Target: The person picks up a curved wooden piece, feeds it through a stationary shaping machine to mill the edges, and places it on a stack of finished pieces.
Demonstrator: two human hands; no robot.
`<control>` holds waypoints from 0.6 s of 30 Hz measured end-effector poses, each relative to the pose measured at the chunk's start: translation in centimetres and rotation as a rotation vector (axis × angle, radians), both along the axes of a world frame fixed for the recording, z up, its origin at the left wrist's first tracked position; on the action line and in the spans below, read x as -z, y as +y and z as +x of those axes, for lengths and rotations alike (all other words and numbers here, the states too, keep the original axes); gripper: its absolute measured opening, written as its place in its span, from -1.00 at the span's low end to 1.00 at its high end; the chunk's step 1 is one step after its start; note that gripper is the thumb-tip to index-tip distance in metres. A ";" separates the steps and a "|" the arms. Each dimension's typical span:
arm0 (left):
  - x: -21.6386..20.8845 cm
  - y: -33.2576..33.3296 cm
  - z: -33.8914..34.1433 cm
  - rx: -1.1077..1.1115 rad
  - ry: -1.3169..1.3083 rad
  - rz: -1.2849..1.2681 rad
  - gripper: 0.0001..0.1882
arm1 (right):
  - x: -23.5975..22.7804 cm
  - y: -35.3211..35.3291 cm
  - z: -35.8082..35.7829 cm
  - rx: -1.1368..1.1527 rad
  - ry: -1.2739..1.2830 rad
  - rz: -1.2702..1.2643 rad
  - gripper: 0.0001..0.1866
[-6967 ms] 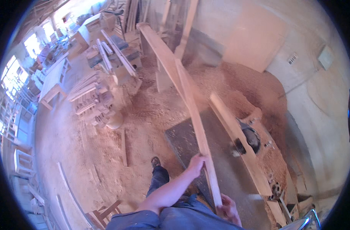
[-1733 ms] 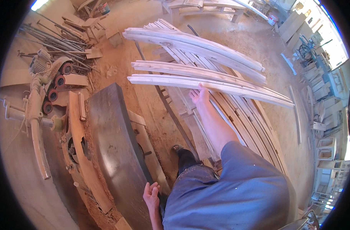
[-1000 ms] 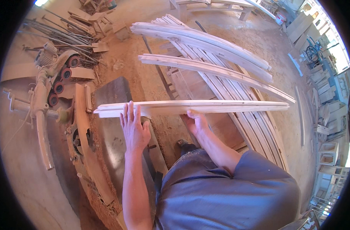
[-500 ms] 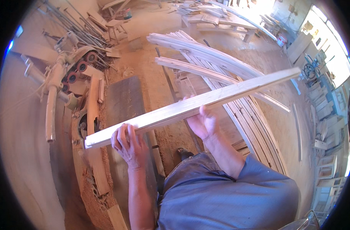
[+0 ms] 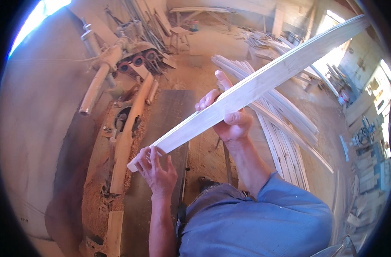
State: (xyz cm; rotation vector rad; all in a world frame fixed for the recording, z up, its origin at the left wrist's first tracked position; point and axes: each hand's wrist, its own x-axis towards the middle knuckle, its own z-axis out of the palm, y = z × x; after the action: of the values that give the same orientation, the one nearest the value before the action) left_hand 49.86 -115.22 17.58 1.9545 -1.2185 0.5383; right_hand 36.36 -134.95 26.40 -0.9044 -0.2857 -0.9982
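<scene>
Around us spreads a sawdust-strewn floor [image 5: 204, 77], with a pale wall [image 5: 37, 107] rising on our left. In front of us stretches a dark, flat machine bed [image 5: 154, 197]; along its left side runs a wooden fence [image 5: 119, 167] with a cut-out in it, and reddish sawdust [image 5: 92, 192] lies heaped beyond that. To the right of the bed we have a pile of long wooden strips [image 5: 285, 154], some of them lying crosswise over the others.

The long pale board [image 5: 268, 81] is up in the air in both our hands, slanting from a low end over the machine bed to a high end near the upper right rim of the view. It crosses in front of the upper part of the pile. A thick metal arm [image 5: 95, 90] juts out above the fence.

Our right hand [image 5: 231, 122] has its grip pinching the board partway along, thumb on the near face and fingers round the far side. Our left hand [image 5: 157, 173] has its grip curled onto the low end, fingers bent over it. Smallest are the reddish-rimmed rollers [image 5: 138, 60] beside the metal arm.
</scene>
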 end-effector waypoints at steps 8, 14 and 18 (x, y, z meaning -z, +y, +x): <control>-1.2 -1.8 3.5 -0.092 0.006 0.023 -0.47 | -0.8 -4.1 7.3 -0.172 -0.035 -0.050 0.12; -0.6 -5.5 2.3 -0.284 -0.066 -0.006 -0.39 | -2.6 -8.2 13.1 -0.479 -0.281 -0.074 -0.03; -1.2 -6.7 2.3 -0.335 0.149 -0.080 -0.32 | -0.8 -9.4 17.3 -0.770 -0.366 -0.087 0.05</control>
State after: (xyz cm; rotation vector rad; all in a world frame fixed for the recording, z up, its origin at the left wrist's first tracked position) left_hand 52.19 -121.90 18.75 2.1006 -0.7705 0.5871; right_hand 53.63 -144.34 27.21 -0.5956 -0.9160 -0.4220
